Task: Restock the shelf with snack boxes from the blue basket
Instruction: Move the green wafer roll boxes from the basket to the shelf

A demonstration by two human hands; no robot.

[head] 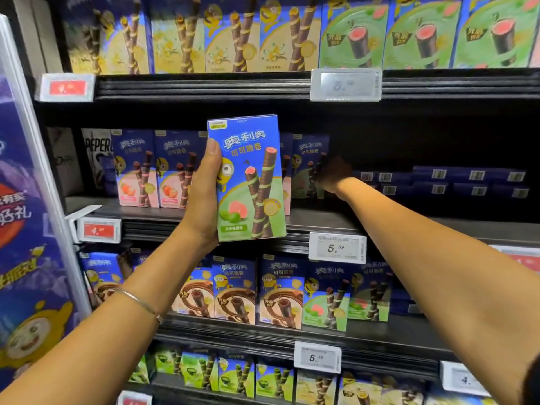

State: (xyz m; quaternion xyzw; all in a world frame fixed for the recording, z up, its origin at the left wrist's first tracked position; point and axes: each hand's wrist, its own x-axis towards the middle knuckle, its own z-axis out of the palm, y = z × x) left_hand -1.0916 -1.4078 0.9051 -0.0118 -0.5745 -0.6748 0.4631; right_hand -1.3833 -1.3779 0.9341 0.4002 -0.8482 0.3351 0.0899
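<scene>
Deep shadow on the right of the black middle shelf swallows the right hand. It reaches in against an upright green-fronted box, and whether its fingers grip or merely touch cannot be told. Further right, dark blue boxes lie flat with only their barcoded ends showing. Both arms are cut off at the lower frame edge, and a thin silver bracelet circles the left wrist.

At frame centre the left hand clamps a tall blue-and-green cardboard snack box, thumb along its left edge, fingers hidden behind it. The box stands upright in front of the middle shelf, long axis vertical, printed front facing the camera. That front carries white Chinese characters, a yellow cartoon figure, 2 chocolate wafer rolls and pink guava.

A white price tag to the box's lower right reads 5.39. A red price tag at left begins with 4, the rest blurred. At the shelf's left end a dark box shows the letters "PEPER", the rest covered.
</scene>
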